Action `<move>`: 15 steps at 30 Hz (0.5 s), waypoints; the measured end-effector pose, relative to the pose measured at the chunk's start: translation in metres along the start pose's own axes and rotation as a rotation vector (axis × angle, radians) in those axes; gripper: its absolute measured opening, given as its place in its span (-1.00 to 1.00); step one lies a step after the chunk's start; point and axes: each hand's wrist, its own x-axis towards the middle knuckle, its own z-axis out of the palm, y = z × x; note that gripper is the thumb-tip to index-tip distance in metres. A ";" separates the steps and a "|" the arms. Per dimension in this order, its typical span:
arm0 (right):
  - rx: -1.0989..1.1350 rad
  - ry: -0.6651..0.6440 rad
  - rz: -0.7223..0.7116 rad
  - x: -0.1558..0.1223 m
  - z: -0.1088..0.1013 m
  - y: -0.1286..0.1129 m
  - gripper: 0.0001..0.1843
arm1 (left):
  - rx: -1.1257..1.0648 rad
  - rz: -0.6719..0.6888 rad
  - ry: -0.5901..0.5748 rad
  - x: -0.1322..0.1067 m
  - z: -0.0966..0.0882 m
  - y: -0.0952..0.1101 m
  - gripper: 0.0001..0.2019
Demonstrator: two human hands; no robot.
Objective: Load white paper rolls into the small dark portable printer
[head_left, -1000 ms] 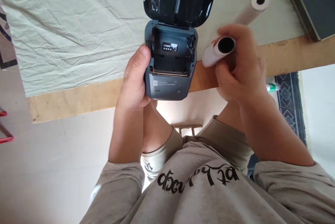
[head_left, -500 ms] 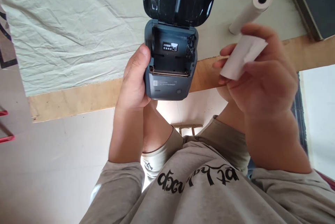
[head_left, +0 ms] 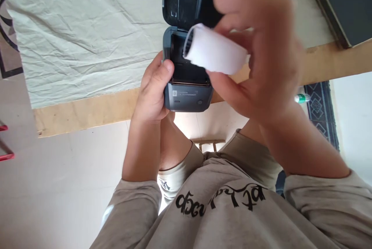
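Observation:
My left hand (head_left: 155,90) grips the left side of a dark grey label printer (head_left: 187,99), its thumb on the rim. The printer's black lid (head_left: 183,2) stands raised at the far side, and the roll bay is partly visible. In my right hand (head_left: 261,59) is a white paper roll (head_left: 216,51), pinched between thumb and fingers. The roll is tilted, with its hollow end toward the left. It is in front of the bay's right part from this viewpoint; whether it touches the printer I cannot tell.
A pale cloth (head_left: 87,35) covers the table, with a bare wooden edge (head_left: 87,109) toward me. At the far right lies a dark flat box-like object (head_left: 345,4). Below the table, a bottle (head_left: 302,98) rests near a patterned mat (head_left: 319,105).
My right hand has carried the paper roll leftward to the printer and turned it so its open end shows. The standing roll behind is now hidden. My left hand and the printer have barely moved.

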 end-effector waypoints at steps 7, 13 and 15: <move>-0.186 0.053 0.090 0.011 0.017 0.001 -0.68 | -0.019 0.044 -0.026 -0.005 0.001 0.004 -0.69; -0.090 0.034 0.056 0.012 0.019 -0.004 -0.86 | -0.026 0.052 -0.058 -0.002 0.002 0.004 -0.73; -0.070 0.043 0.033 0.012 0.020 -0.004 -0.83 | -0.027 0.069 -0.055 -0.001 0.001 0.002 -0.71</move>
